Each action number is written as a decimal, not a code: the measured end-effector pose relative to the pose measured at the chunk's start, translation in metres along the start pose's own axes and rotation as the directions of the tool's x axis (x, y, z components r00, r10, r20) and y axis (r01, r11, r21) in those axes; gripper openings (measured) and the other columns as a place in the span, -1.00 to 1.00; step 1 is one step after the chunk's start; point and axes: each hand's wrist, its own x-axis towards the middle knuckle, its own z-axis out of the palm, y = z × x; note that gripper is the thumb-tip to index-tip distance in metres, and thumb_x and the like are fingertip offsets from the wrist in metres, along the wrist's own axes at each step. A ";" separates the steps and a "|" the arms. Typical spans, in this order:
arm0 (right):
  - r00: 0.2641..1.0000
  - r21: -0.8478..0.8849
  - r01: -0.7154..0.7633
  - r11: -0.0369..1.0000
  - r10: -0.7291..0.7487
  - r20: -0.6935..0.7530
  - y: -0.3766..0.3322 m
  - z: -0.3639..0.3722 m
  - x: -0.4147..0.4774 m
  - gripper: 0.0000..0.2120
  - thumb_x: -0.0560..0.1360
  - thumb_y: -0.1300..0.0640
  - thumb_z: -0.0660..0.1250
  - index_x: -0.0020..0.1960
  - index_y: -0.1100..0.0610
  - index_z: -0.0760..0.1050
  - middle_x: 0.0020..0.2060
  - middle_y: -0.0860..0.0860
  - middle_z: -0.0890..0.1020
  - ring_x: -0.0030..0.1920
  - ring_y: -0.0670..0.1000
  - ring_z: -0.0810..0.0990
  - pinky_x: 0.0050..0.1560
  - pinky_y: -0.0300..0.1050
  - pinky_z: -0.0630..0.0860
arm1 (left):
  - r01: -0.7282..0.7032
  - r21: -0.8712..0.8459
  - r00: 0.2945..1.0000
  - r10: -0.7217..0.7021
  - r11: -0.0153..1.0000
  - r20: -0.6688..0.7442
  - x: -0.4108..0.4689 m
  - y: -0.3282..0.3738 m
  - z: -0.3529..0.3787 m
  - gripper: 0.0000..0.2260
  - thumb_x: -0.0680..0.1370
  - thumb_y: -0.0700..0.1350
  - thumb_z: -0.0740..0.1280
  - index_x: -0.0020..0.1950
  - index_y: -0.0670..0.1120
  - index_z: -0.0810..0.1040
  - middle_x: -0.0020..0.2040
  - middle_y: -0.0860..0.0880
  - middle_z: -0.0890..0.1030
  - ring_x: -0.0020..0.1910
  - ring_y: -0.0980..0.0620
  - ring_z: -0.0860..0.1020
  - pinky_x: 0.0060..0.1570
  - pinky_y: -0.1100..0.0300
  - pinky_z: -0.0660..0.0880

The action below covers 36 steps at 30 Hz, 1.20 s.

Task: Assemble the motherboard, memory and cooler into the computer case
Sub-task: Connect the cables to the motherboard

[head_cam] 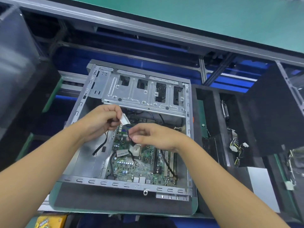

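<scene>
Fingers (113, 111) of the left hand (98, 123) are curled, pinching a white connector (124, 121) between thumb and fingertips, above the far half of the open computer case (82, 111). A thin black cable (129, 136) drops from the connector. Just to the right, the right hand (156, 137) pinches this cable between thumb and forefinger, its other fingers loosely curled. Both hands are over the inside of the case.

At the near left corner a yellow box (51, 221) shows partly at the edge. The case lies on its side on a black foam pad (115, 201), open face up. Inside it on the left, a thicker black lead (100, 148) lies over the bare metal floor. To its right the motherboard (131, 168) sits flat in the case, with the processor socket (135, 149) near its middle, below the right hand. Further right, long expansion slots (156, 163) run near to far, and another black wire (168, 165) lies across them. A silver drive cage (143, 94) fills the far end of the case.

Right of the case stands a black foam tray (212, 112). It holds a bundle of yellow and black wires (236, 148) with white plugs.
</scene>
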 end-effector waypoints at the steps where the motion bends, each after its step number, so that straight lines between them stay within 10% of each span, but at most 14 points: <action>1: 1.000 0.055 0.011 0.998 -0.012 0.014 0.002 0.003 0.001 -0.89 0.66 0.14 0.30 0.16 0.04 0.54 0.09 0.01 0.70 0.08 -0.02 0.67 0.08 -0.08 0.62 | -0.009 0.015 1.000 0.009 1.000 -0.006 0.000 0.001 0.002 -0.63 0.43 -0.49 0.08 -0.35 -0.11 0.52 -0.33 -0.13 0.42 -0.45 0.06 0.32 -0.45 0.23 0.24; 6: 0.998 0.022 -0.041 0.999 0.042 -0.057 0.003 0.000 -0.003 -0.96 0.64 0.26 0.31 0.04 0.19 0.54 -0.21 0.04 0.68 -0.27 -0.10 0.63 -0.28 -0.22 0.58 | 0.023 0.359 0.999 -0.007 0.933 -0.045 0.000 0.006 0.008 -0.83 0.45 -0.19 0.26 -0.31 -0.05 0.57 -0.26 -0.11 0.57 -0.28 -0.08 0.49 -0.34 0.11 0.42; 9: 0.981 -0.116 -0.081 0.990 0.058 -0.185 0.004 -0.002 -0.003 -0.91 0.61 0.27 0.36 0.10 0.19 0.52 -0.21 0.05 0.67 -0.32 -0.09 0.62 -0.25 -0.17 0.63 | -0.083 0.820 0.996 0.071 0.566 0.052 0.001 0.004 0.016 -0.88 0.45 0.14 0.34 -0.08 0.16 0.55 0.02 0.13 0.57 -0.01 0.16 0.55 -0.06 0.21 0.44; 12: 0.963 -0.182 -0.092 0.979 0.040 -0.267 0.005 -0.003 -0.006 -0.79 0.54 0.25 0.45 0.04 0.08 0.43 -0.21 0.02 0.65 -0.31 0.01 0.65 -0.18 -0.04 0.64 | -0.315 0.861 0.947 0.074 0.399 0.313 0.002 -0.003 0.037 -0.65 0.47 0.24 0.34 0.22 0.20 0.49 0.18 0.29 0.49 0.17 0.34 0.44 0.16 0.29 0.34; 20: 0.895 -0.267 -0.120 0.956 -0.012 -0.445 0.021 -0.003 -0.018 -0.65 0.51 0.18 0.50 -0.10 -0.10 0.33 -0.11 -0.02 0.63 -0.23 -0.01 0.69 -0.17 -0.10 0.62 | -0.190 0.763 0.975 0.027 0.617 0.221 0.009 -0.017 0.054 -0.82 0.51 0.21 0.33 -0.16 0.16 0.63 -0.30 0.07 0.60 -0.38 0.17 0.45 -0.28 0.15 0.38; 27: 0.880 -0.039 -0.043 0.998 0.019 -0.474 0.026 -0.005 -0.020 -0.73 0.53 0.31 0.45 -0.05 -0.02 0.46 -0.28 0.00 0.66 -0.28 0.00 0.70 -0.18 -0.15 0.67 | -0.130 0.635 0.982 0.009 0.761 0.191 0.015 -0.017 0.055 -0.92 0.53 -0.03 0.42 -0.14 0.05 0.68 -0.33 0.22 0.63 -0.35 0.34 0.52 -0.29 0.52 0.35; 36: 0.810 -0.010 0.170 0.985 -0.145 -0.568 0.029 -0.014 -0.032 -0.58 0.60 0.45 0.17 0.13 -0.06 0.49 -0.20 -0.08 0.67 -0.18 -0.07 0.65 -0.08 -0.19 0.60 | 0.070 0.139 0.935 -0.114 0.988 0.337 0.012 -0.018 0.047 -0.91 0.48 -0.18 0.35 -0.07 -0.19 0.58 -0.27 -0.01 0.59 -0.33 0.15 0.51 -0.28 0.39 0.46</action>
